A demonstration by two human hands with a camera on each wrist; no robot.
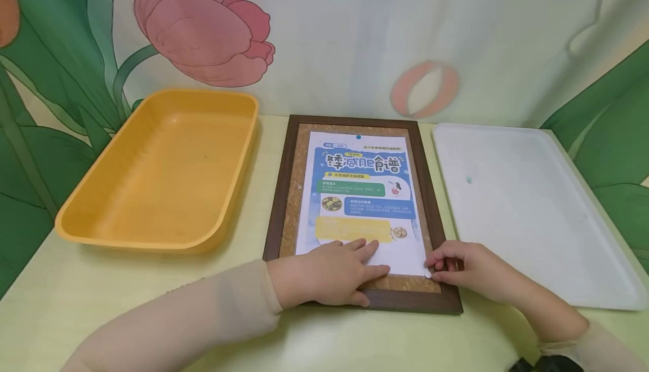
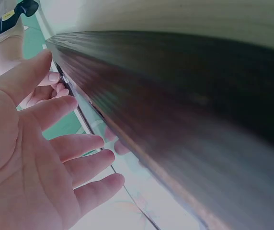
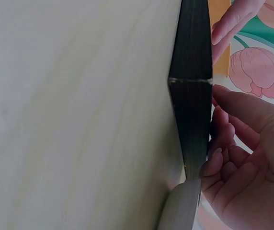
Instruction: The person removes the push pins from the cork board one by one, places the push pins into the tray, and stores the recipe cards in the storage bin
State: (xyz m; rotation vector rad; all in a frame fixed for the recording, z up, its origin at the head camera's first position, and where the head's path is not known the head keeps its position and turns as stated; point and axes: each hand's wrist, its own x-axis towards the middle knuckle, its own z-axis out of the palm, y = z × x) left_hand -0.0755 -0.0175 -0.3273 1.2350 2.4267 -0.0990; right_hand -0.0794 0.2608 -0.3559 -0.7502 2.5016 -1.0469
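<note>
A cork board in a dark wooden frame [image 1: 276, 203] lies flat on the table, and a printed sheet [image 1: 360, 191] is fixed to it by a blue pin [image 1: 358, 136] at the top. My left hand [image 1: 329, 273] lies flat on the sheet's lower edge with its fingers straight, pressing it down. My right hand [image 1: 471, 270] pinches a small white pushpin [image 1: 428, 274] at the sheet's lower right corner. In the left wrist view the left hand [image 2: 41, 158] is spread beside the frame [image 2: 175, 105]. In the right wrist view the right hand's curled fingers [image 3: 223, 153] touch the frame's edge [image 3: 192, 96].
A yellow plastic tray [image 1: 162, 169] stands to the left of the board. To the right lies a flat white tray [image 1: 527, 208] with a tiny teal speck [image 1: 469, 180] on it. A flower-patterned backdrop [image 1: 324, 34] closes the back. The table [image 1: 355, 338] is pale yellow.
</note>
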